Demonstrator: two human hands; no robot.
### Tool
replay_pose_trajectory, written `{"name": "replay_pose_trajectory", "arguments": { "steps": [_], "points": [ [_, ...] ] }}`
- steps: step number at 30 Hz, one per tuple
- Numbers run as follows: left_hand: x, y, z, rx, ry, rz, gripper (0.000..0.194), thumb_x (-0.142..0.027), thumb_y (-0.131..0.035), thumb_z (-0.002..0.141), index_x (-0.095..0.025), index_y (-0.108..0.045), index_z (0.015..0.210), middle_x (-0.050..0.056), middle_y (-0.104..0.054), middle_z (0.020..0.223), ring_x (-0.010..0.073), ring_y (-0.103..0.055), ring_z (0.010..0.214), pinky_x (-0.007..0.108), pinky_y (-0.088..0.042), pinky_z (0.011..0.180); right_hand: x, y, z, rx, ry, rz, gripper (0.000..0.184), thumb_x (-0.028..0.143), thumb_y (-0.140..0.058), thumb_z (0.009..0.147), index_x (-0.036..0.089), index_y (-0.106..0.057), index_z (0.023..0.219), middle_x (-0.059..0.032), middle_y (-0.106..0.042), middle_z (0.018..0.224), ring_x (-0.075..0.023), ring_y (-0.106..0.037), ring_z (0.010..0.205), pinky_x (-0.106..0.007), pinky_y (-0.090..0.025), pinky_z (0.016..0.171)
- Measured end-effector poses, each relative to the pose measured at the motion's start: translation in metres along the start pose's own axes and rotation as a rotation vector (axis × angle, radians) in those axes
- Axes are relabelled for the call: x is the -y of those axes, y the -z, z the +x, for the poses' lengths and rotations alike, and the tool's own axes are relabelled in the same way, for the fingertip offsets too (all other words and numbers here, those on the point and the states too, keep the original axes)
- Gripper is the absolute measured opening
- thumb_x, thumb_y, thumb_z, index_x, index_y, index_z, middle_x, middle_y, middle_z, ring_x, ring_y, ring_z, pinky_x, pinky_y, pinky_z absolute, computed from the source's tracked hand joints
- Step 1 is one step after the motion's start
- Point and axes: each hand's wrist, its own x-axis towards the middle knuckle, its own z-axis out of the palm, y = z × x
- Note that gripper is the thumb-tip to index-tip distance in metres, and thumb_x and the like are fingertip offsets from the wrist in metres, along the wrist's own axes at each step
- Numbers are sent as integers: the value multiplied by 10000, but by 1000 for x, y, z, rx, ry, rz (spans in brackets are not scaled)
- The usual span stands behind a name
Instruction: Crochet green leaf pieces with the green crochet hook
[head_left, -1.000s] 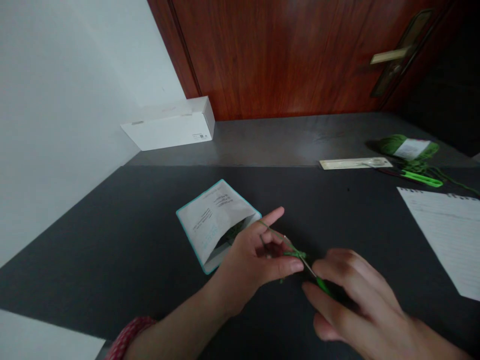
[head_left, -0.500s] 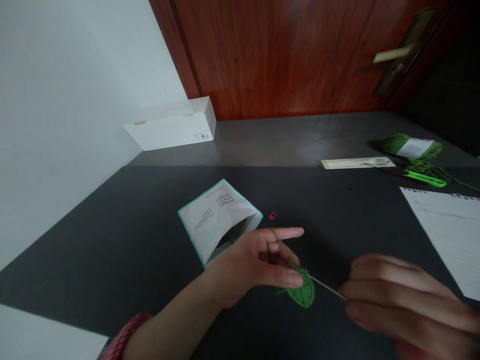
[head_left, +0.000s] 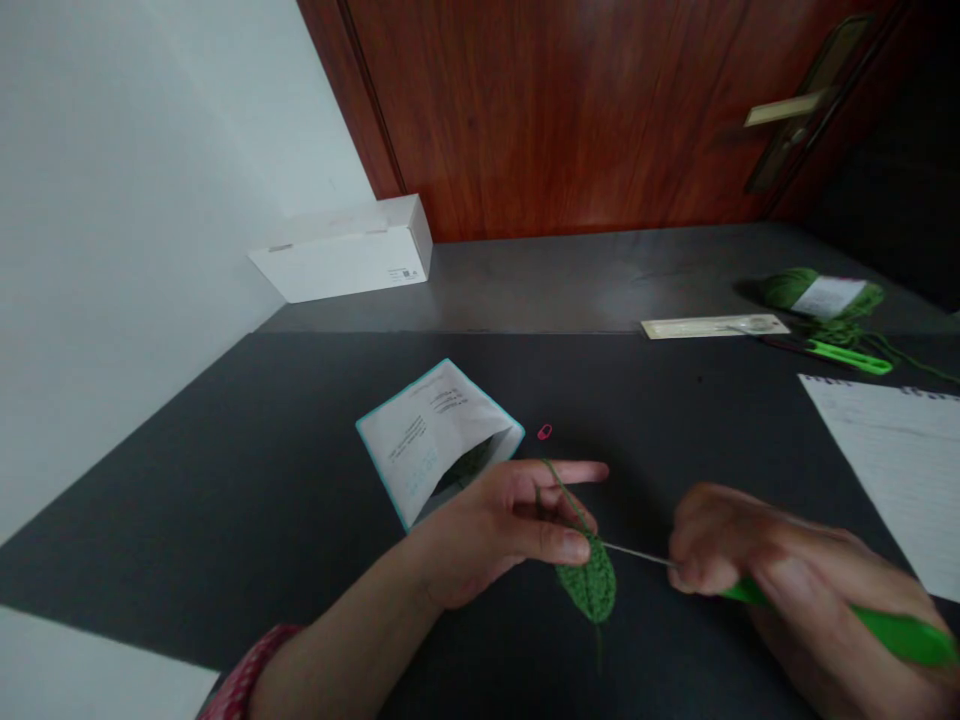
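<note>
My left hand [head_left: 510, 520] pinches the top of a small green crocheted leaf [head_left: 589, 582] between thumb and fingers. Green yarn runs over its stretched-out index finger. My right hand [head_left: 757, 570] is closed around a crochet hook [head_left: 825, 615] with a bright green handle. The hook's thin metal shaft [head_left: 637, 552] points left into the top of the leaf. Both hands hover low over a dark mat [head_left: 225, 480].
A white, teal-edged paper packet [head_left: 427, 440] lies open just left of my left hand, with a tiny pink marker [head_left: 544, 432] beside it. Lined paper [head_left: 892, 460] sits at right. Farther back: a green yarn skein [head_left: 817, 292], green-handled tool [head_left: 847, 355], ruler-like strip [head_left: 712, 326], white box [head_left: 345, 255].
My right hand drew back to the right, baring the hook's green handle. The leaf now hangs flat and fully visible below my left thumb. The pink marker came into view.
</note>
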Motion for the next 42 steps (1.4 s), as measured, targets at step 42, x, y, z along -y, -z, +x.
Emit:
{"name": "replay_pose_trajectory", "arguments": {
  "steps": [42],
  "points": [
    [6,7,10,322,378,-83,671,-120,-759,604,-127,-586,1253,2,-666,784,108,-604,593,280,-429,616,13,21,11,495,286,-246,259,358,-417,1003,209,-628,1016,-47,-680,756,-182,-663,655,-339,-539,639]
  ]
}}
